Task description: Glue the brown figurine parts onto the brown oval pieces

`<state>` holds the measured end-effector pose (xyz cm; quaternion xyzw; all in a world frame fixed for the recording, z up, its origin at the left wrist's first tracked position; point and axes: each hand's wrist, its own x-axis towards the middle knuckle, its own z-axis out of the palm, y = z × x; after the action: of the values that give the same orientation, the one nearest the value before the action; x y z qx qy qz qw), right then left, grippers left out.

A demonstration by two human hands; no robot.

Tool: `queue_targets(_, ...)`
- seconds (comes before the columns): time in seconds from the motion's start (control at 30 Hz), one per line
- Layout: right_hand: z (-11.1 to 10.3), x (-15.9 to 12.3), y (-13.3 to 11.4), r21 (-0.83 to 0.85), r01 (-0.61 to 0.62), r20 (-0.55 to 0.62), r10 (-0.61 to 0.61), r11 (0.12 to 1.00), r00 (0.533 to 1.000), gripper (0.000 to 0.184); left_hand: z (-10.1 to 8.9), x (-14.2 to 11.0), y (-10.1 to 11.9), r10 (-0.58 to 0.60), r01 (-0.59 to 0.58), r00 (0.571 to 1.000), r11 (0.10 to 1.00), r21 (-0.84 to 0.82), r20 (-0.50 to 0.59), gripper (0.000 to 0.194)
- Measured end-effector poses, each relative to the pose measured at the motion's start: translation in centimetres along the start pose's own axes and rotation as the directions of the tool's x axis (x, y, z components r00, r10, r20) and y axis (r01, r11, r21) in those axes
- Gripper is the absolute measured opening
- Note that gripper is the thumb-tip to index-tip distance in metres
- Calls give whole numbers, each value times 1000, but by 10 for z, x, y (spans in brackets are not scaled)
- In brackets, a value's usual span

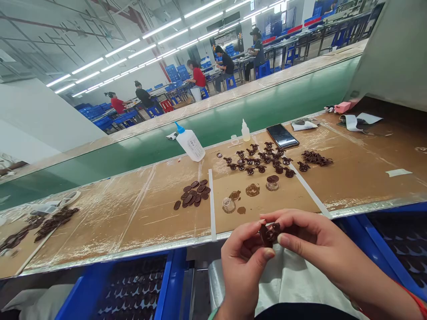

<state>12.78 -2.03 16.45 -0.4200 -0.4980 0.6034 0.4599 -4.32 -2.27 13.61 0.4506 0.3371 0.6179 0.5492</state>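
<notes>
Just past the table's front edge, my left hand (243,260) pinches a dark brown oval disc (264,235) between thumb and fingers. My right hand (308,233) has its fingertips closed on a small brown figure (275,231), which meets the disc; whether the two are joined I cannot tell. On the table ahead are two small clear dishes, one bare (228,205) and one with a brown oval on top (272,179). Several similar brown figures (249,161) stand behind them. Loose oval discs (193,195) lie to the left, and a heap of thin brown pieces (316,158) to the right.
A blue-tipped white bottle (191,146), a small dropper bottle (245,131) and a phone (283,136) are along the table's back. Blue crates (171,280) with brown pieces sit below the front edge. Beyond runs a green belt (220,122); people work farther off.
</notes>
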Motion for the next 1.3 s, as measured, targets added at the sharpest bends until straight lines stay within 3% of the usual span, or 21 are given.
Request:
queue_targets(0.5, -5, 0, -2, -154, 76, 34, -72, 985, 997, 25, -1, 2, -1, 17, -14, 999, 997, 73, -34, 33)
queue_targets(0.77, -3, 5, -10, -232, 127, 38, -121, 964, 992, 17, 2, 4, 2, 27, -24, 999, 998, 64, -41, 32)
queue_targets(0.97, 0, 5, -13, -206, 157, 8, -159, 966, 987, 14, 4, 6, 2, 103, -99, 993, 992, 72, -59, 30)
queue_targets(1.3, -3, 6, -8, -83, 56, 29, -54, 995, 998, 10, 5, 8, -2, 121, -120, 992, 992, 50, -26, 29)
